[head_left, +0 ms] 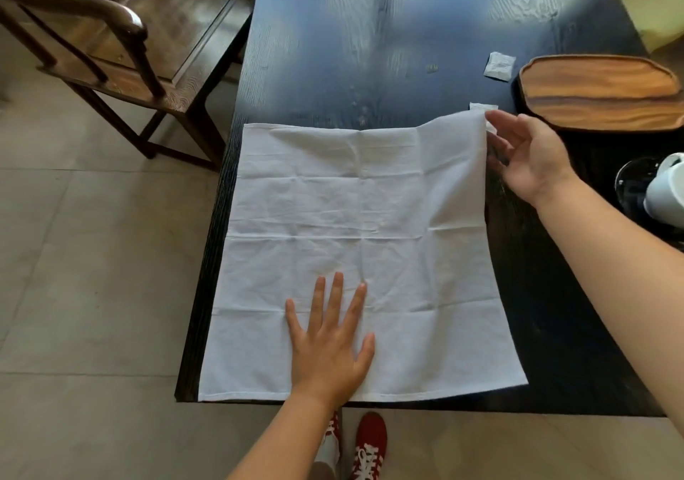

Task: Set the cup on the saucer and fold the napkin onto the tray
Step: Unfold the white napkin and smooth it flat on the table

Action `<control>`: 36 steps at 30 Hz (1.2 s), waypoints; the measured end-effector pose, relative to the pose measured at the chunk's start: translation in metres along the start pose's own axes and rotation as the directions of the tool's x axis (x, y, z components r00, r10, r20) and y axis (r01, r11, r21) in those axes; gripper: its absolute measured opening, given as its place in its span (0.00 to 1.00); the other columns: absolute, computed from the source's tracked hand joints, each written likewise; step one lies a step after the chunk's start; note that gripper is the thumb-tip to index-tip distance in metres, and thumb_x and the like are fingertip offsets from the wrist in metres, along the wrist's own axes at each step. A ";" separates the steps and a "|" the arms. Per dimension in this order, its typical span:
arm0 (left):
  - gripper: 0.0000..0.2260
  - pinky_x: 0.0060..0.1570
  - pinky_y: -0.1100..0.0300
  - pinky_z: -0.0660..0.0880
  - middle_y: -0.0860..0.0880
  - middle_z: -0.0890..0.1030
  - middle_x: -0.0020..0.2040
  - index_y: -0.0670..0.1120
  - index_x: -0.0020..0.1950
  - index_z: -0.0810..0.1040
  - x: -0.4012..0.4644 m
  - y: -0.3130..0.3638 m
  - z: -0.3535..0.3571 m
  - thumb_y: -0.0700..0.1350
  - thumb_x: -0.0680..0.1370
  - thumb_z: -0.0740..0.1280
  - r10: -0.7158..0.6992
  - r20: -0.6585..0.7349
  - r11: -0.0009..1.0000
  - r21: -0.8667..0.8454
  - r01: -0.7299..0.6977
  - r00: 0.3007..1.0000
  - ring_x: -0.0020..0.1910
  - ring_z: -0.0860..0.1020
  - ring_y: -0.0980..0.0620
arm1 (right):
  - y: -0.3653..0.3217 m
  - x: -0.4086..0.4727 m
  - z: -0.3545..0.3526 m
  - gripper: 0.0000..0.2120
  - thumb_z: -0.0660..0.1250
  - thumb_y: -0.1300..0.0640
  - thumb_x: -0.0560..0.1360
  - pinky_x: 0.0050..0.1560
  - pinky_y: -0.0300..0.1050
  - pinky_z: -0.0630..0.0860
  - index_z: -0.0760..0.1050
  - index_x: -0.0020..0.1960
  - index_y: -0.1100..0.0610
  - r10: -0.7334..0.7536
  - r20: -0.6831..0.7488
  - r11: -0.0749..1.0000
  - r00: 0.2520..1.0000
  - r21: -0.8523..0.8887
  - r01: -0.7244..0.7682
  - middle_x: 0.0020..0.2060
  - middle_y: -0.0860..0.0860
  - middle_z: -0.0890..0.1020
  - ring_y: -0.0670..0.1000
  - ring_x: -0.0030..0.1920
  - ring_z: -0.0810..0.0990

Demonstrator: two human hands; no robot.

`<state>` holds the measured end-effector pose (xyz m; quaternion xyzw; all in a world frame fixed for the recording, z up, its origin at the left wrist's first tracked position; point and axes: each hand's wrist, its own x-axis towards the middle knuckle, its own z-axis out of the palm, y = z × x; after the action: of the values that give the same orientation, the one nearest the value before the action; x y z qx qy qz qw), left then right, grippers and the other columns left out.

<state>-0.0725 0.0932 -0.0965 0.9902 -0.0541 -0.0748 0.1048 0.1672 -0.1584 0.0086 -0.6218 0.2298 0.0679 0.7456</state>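
the napkin [355, 242] lay spread nearly flat on the dark table [370, 53], its near edge along the table's front edge and its left side close to the left edge. the left hand [329, 346] rested palm down on the near part of the cloth, fingers straight and spread, most likely to pin it so it would not slide while the other side was lifted. the right hand [525, 157] was at the far right corner, which stood raised off the table; its fingers were loosely apart and touching the cloth's edge, and whether the thumb actually pinched the corner could not be told. that lifted corner suggested the first fold was about to begin, probably drawn over toward the left or near side.

the wooden tray [599, 94] sat just beyond the right hand, well clear of the napkin, and held nothing that could be seen. at the right edge of the view a white cup [666, 190] stood against a dark glassy round piece, probably the saucer [629, 183]; whether the cup sat fully on it was unclear, being cropped. two small white packets [499, 66] lay on the table near the tray.
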 end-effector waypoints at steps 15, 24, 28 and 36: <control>0.30 0.67 0.34 0.45 0.49 0.50 0.78 0.55 0.76 0.50 0.000 0.001 0.000 0.60 0.75 0.52 -0.021 0.028 1.000 0.005 0.020 0.999 0.76 0.47 0.47 | 0.126 -0.061 -0.028 0.30 0.35 0.37 0.73 0.71 0.59 0.36 0.36 0.73 0.44 -0.080 0.426 -0.219 0.901 -0.889 0.401 0.75 0.47 0.39 0.49 0.74 0.36; 0.31 0.67 0.34 0.47 0.48 0.52 0.78 0.55 0.76 0.52 -0.001 0.002 -0.001 0.60 0.75 0.53 -0.020 0.018 1.000 0.009 0.020 1.000 0.76 0.49 0.47 | 0.061 -0.004 -0.020 0.26 0.59 0.49 0.76 0.63 0.54 0.66 0.61 0.71 0.58 -0.380 0.080 0.457 0.922 -0.850 0.262 0.63 0.60 0.73 0.60 0.62 0.71; 0.31 0.67 0.34 0.48 0.48 0.52 0.78 0.55 0.76 0.52 -0.001 0.002 0.000 0.60 0.74 0.54 -0.022 0.015 1.000 0.003 0.022 1.000 0.76 0.50 0.47 | 0.012 0.048 0.011 0.27 0.57 0.46 0.74 0.53 0.42 0.65 0.64 0.69 0.60 -0.075 -0.025 0.785 0.997 -0.618 0.044 0.56 0.52 0.71 0.51 0.55 0.69; 0.31 0.67 0.34 0.48 0.48 0.54 0.77 0.55 0.76 0.54 0.000 0.002 -0.003 0.60 0.73 0.56 -0.024 0.040 1.000 0.002 0.024 0.999 0.76 0.51 0.47 | -0.008 0.062 0.017 0.13 0.69 0.52 0.71 0.43 0.41 0.75 0.78 0.54 0.56 0.093 0.206 0.964 0.974 -0.265 -0.036 0.42 0.51 0.80 0.48 0.42 0.79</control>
<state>-0.0721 0.0921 -0.0928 0.9892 -0.0443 -0.0956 0.1021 0.2293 -0.1556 -0.0090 -0.6950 0.1567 0.1890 0.6757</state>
